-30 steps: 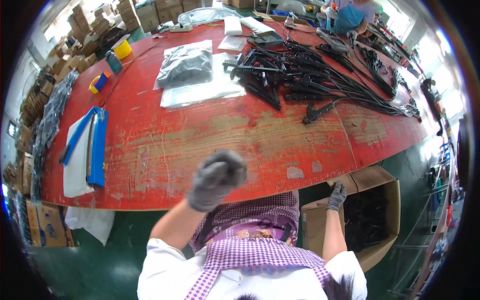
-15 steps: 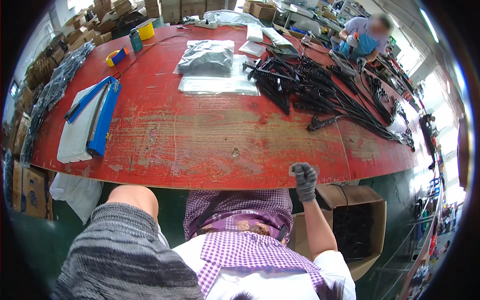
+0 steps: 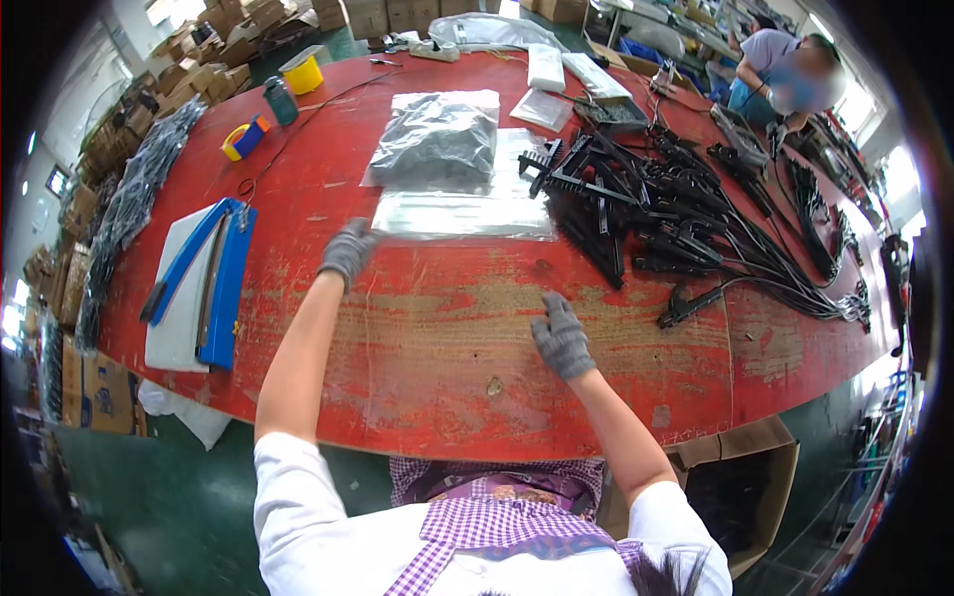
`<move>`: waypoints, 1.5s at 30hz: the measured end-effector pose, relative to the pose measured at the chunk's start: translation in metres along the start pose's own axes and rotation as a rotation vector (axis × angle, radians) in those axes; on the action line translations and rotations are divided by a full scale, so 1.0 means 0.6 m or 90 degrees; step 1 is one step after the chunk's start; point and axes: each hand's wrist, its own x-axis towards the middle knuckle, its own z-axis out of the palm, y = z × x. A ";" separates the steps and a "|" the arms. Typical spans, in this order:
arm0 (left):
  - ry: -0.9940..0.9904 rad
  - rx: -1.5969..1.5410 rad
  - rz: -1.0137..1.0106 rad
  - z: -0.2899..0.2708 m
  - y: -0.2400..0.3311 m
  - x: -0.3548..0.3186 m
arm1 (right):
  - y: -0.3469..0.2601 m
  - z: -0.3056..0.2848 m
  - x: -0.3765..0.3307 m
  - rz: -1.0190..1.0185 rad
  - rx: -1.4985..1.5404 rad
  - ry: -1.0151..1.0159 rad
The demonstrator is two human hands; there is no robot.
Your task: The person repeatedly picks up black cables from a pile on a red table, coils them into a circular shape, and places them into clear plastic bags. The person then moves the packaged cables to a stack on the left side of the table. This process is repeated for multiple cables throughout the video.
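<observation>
My left hand (image 3: 347, 252), in a grey glove, reaches out over the red table (image 3: 427, 328) and touches the near left corner of a stack of clear flat plastic bags (image 3: 463, 213). A filled bag of dark parts (image 3: 435, 140) lies just beyond the stack. My right hand (image 3: 561, 338), also gloved, hovers over bare red tabletop with fingers spread and nothing in it. To the right of the bags spreads a heap of black cable assemblies (image 3: 686, 228).
A blue heat sealer (image 3: 204, 281) lies on white sheets at the table's left. Tape rolls (image 3: 243, 137), a green bottle (image 3: 280, 100) and a yellow tub (image 3: 302, 73) stand at the far left. An open cardboard box (image 3: 735, 487) sits on the floor at right. Another person (image 3: 780, 74) works at the far right.
Both hands came up from below the table edge onto the tabletop. The left hand moved forward to the clear bags; the right hand rose from beside the box to the table's middle.
</observation>
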 end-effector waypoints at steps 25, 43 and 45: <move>-0.254 0.217 -0.221 0.215 0.162 0.339 | 0.017 0.003 0.195 0.407 0.506 0.095; 0.070 0.010 -0.047 0.179 0.026 0.213 | 0.138 -0.155 0.073 -0.127 -0.421 0.168; 0.179 0.223 0.001 0.177 0.061 0.184 | 0.181 -0.215 0.038 -0.085 -0.454 0.176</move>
